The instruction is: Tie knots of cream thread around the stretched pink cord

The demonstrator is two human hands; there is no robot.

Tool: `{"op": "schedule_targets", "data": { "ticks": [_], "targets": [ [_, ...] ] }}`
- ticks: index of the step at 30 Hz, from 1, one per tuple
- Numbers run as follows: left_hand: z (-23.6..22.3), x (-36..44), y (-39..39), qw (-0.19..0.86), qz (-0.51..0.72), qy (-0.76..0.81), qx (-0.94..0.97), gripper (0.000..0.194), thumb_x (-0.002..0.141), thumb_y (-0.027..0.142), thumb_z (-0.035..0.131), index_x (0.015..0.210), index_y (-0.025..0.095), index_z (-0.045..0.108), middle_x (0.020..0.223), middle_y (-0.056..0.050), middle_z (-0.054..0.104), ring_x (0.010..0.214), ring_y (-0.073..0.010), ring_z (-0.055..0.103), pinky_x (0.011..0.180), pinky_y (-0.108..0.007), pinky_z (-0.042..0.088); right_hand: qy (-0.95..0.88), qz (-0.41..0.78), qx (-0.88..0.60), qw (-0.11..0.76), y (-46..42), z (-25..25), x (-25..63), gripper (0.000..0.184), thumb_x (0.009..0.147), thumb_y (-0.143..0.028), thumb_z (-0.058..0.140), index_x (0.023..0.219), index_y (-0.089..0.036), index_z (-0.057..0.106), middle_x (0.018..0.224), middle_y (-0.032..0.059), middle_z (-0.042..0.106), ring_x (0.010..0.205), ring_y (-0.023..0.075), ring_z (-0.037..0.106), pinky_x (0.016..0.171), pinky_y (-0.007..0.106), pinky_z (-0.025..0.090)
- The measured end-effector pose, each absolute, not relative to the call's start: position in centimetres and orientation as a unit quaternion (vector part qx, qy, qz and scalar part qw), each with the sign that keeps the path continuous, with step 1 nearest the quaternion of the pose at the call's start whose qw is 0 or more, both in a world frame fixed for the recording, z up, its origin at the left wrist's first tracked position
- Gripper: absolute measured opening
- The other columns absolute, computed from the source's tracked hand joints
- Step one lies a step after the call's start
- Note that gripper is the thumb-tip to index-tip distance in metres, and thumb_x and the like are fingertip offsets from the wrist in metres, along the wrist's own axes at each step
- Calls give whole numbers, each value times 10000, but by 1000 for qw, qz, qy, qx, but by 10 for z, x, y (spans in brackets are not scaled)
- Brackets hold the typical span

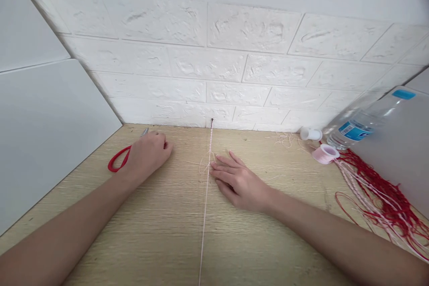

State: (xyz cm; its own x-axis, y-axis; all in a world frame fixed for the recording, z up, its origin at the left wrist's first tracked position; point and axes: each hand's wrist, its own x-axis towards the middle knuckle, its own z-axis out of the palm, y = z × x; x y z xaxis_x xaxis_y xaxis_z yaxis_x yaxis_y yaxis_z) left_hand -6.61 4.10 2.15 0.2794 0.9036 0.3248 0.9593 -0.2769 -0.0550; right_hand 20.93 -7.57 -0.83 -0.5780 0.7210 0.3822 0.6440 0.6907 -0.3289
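A thin pink cord runs straight from a pin at the foot of the wall toward me across the wooden table. A small loose knot of pale threads sits on it near the far end. My right hand lies flat on the table just right of the cord, fingers stretched out and fingertips touching the knot. My left hand rests curled over red-handled scissors at the left; the red loop sticks out left of the hand and the metal tip shows above it.
At the right lie a pink spool of thread, a white cap or small spool, a clear water bottle on its side, and a tangle of red and pink cords. A white brick wall closes the far edge; a grey panel stands left.
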Motion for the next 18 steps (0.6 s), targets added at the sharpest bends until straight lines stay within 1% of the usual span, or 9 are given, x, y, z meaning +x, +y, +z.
{"op": "schedule_targets", "data": {
  "ticks": [2,4,6,8,9,11,14,16,18],
  "targets": [
    [21,-60,36,176,-179,-547,-799,182,862,309,477,773,173,560,860,-121,602,846,-272,556,731,-387,426,-886,75,-380,254,-76,-8,210,338,946,-178,475,1257,-195,605,1305,54,630,1373,247,417,1201,532,183],
    [21,-53,30,177,-240,-513,-805,158,881,302,483,872,174,575,944,-127,601,927,-279,554,820,-414,433,-889,65,-366,268,-76,-6,210,313,936,-160,483,1211,-205,624,1285,47,642,1356,246,437,1189,530,211],
    [20,-46,24,103,-272,-462,-838,153,906,300,471,883,182,567,933,-88,599,931,-239,562,866,-388,440,-888,53,-353,289,-76,-6,211,281,923,-146,496,1160,-200,637,1229,61,670,1270,240,519,1127,500,323],
    [17,-41,18,5,-258,-433,-863,165,921,314,463,924,191,572,952,-62,600,921,-211,569,837,-353,459,-876,47,-365,312,-76,-5,211,262,916,-144,502,1140,-189,630,1112,79,705,1088,229,610,979,445,447],
    [15,-39,16,-29,-248,-425,-870,183,927,327,457,962,197,580,970,-55,601,920,-206,572,838,-352,462,-865,47,-382,321,-76,-6,211,260,915,-146,502,1143,-184,622,1043,81,711,996,222,623,905,421,474],
    [9,-36,14,-73,-217,-417,-880,237,935,358,452,1068,209,580,1025,-55,597,958,-213,572,861,-366,460,-837,49,-431,333,-74,-7,211,254,915,-159,503,1146,-181,606,952,82,691,902,221,607,833,402,478],
    [5,-35,14,-88,-192,-414,-886,293,927,370,465,1160,221,564,1020,-56,598,967,-229,569,896,-405,441,-794,73,-502,334,-70,-9,210,226,898,-213,553,1120,-187,585,943,83,643,916,232,576,835,400,464],
    [6,-35,14,-106,-186,-404,-889,286,920,339,472,1162,219,565,990,-53,607,950,-226,567,900,-412,433,-776,98,-532,325,-66,-11,211,167,877,-253,602,1032,-192,586,919,71,621,897,228,562,815,387,459],
    [9,-36,14,-142,-187,-391,-890,250,916,309,468,1115,210,582,955,-52,614,935,-220,565,870,-392,441,-769,117,-545,313,-64,-13,212,76,873,-259,612,903,-197,580,848,49,602,838,213,549,782,369,446]
  ]
}}
